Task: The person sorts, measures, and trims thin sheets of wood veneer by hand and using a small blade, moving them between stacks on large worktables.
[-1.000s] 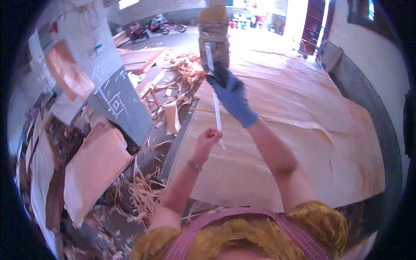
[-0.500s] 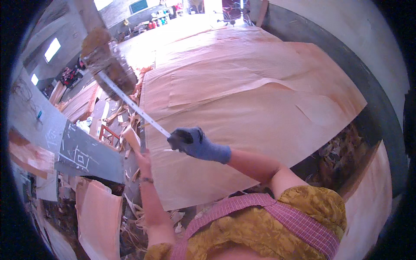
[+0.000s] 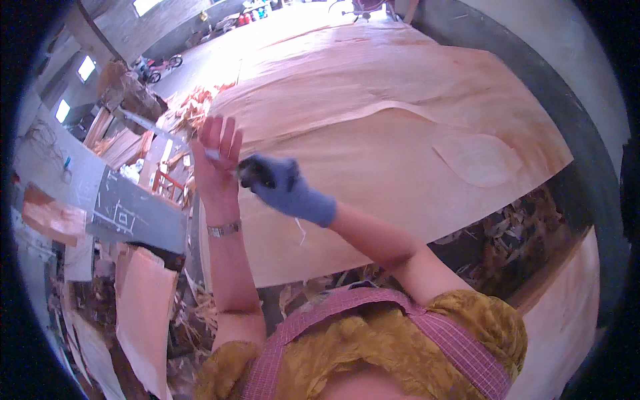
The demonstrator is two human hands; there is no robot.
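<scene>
My right hand, in a grey-blue glove with dark fingertips, is closed round the near end of a long, thin white measuring stick. The stick slants up to the far left and is blurred; marks along it showed in the earlier frame. It crosses the palm of my bare left hand, whose fingers stretch upward, not wrapped round it. A metal watch circles my left wrist. Both hands are above the left part of a large, pale wood veneer sheet, which lies on a wide stack with rippled edges.
A grey board with chalk marks stands at left, near a curved veneer piece. Veneer scraps litter the ground to the right of the stack. A post rises at far left, and a low wall borders the right.
My left hand has risen from beside the stack's left edge to the stick, its fingers now extended. My right hand has moved up and slightly left, carrying the stick. The view has shifted slightly.
</scene>
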